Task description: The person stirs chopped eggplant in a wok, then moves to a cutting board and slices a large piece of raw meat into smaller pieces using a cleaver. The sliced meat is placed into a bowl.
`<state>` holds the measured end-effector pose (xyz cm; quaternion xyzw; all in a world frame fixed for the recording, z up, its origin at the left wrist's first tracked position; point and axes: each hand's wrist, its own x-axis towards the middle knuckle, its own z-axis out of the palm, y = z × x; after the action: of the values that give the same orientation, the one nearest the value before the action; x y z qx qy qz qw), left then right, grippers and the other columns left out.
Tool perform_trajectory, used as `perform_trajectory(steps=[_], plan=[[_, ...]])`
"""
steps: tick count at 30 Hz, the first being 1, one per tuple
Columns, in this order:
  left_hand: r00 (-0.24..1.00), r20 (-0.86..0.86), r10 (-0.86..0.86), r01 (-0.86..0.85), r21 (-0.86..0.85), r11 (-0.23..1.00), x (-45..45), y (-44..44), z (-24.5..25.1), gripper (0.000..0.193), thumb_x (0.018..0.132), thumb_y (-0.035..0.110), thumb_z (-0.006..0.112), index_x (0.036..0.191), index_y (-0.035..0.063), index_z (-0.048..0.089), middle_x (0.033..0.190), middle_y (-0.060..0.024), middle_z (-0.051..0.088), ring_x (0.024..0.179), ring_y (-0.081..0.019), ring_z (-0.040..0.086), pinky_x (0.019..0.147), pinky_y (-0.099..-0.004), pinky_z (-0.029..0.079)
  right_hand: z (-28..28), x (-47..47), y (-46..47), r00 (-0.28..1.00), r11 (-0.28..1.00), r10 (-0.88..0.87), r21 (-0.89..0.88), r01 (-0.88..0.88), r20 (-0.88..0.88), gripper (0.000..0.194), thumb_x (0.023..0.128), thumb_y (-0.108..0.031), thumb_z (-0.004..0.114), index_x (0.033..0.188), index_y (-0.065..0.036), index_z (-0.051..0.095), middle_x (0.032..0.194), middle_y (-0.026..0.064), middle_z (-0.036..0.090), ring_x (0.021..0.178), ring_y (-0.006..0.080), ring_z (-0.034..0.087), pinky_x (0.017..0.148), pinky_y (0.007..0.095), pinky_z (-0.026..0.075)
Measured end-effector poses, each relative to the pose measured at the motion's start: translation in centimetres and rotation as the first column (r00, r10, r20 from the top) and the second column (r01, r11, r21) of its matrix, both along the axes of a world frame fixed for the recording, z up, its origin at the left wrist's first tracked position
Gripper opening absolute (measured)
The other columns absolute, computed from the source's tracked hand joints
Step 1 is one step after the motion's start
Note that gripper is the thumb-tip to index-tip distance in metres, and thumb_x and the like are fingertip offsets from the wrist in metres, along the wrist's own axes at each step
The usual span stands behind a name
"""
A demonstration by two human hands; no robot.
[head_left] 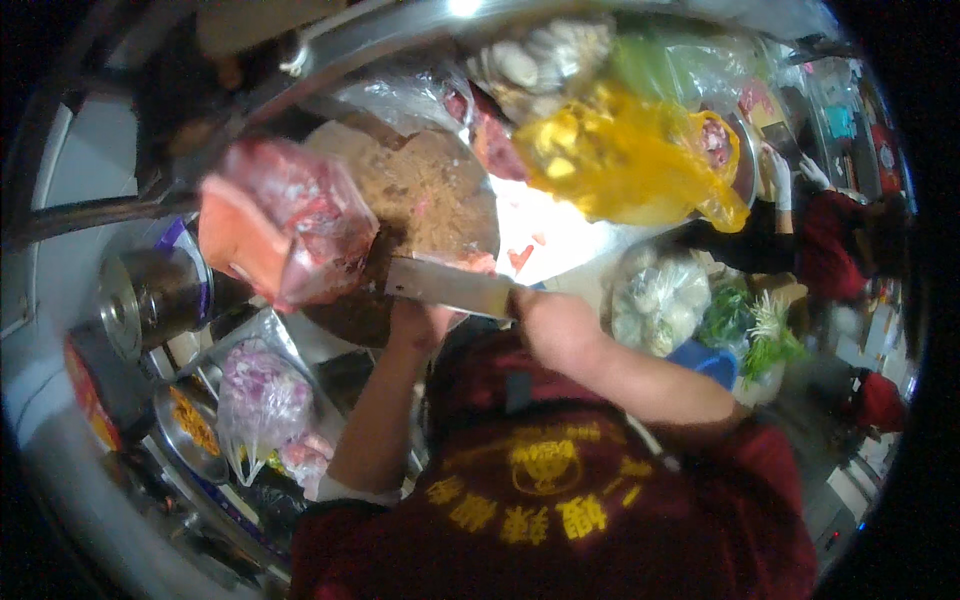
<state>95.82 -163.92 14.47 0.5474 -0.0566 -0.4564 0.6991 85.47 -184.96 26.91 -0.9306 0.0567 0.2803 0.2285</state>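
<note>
My right hand grips the handle of a broad cleaver. Its blade lies across the near edge of a round wooden chopping block. Just below the blade is my left hand, its fingers mostly hidden, so its hold is unclear. A piece of meat shows along the blade's far edge. On the block's left side rests a large chunk of raw pork with skin on one face. Small meat pieces lie on a brightly lit white surface right of the block.
Beyond the white surface sits a yellow plastic bag, near bagged mushrooms. Bagged white vegetables and greens are at right. At left stand a metal pot and a bag of meat. A gloved co-worker works at far right.
</note>
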Motion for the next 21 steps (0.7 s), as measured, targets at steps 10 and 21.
perform_trajectory(steps=[10, 21], plan=[[0.975, -0.190, 0.114, -0.158, -0.232, 0.960, -1.1, 0.2, -0.8, 0.051, 0.107, 0.034, 0.060, 0.139, -0.0059, 0.065, 0.133, -0.0172, 0.071, 0.120, -0.0283, 0.068, 0.110, -0.0440, 0.052, -2.6, -2.5, 4.1, 1.000, 0.991, -0.009, -0.136, 0.010, 0.009, 0.039, 0.097, -0.010, 0.052, 0.133, 0.006, 0.056, 0.089, 0.0190, 0.074, 0.074, 0.0333, 0.077, 0.062, 0.0444, 0.063], [0.987, -0.098, 0.129, -0.148, -0.223, 0.963, -0.5, -1.1, 0.6, 0.045, 0.106, 0.033, 0.063, 0.129, -0.0053, 0.069, 0.128, -0.0172, 0.073, 0.118, -0.0276, 0.069, 0.105, -0.0419, 0.054, -1.3, 0.5, 5.0, 0.986, 0.996, -0.069, -0.074, 0.058, -0.152, 0.049, 0.099, -0.012, 0.049, 0.144, 0.008, 0.048, 0.097, 0.0239, 0.077, 0.084, 0.0370, 0.078, 0.069, 0.0487, 0.063]])
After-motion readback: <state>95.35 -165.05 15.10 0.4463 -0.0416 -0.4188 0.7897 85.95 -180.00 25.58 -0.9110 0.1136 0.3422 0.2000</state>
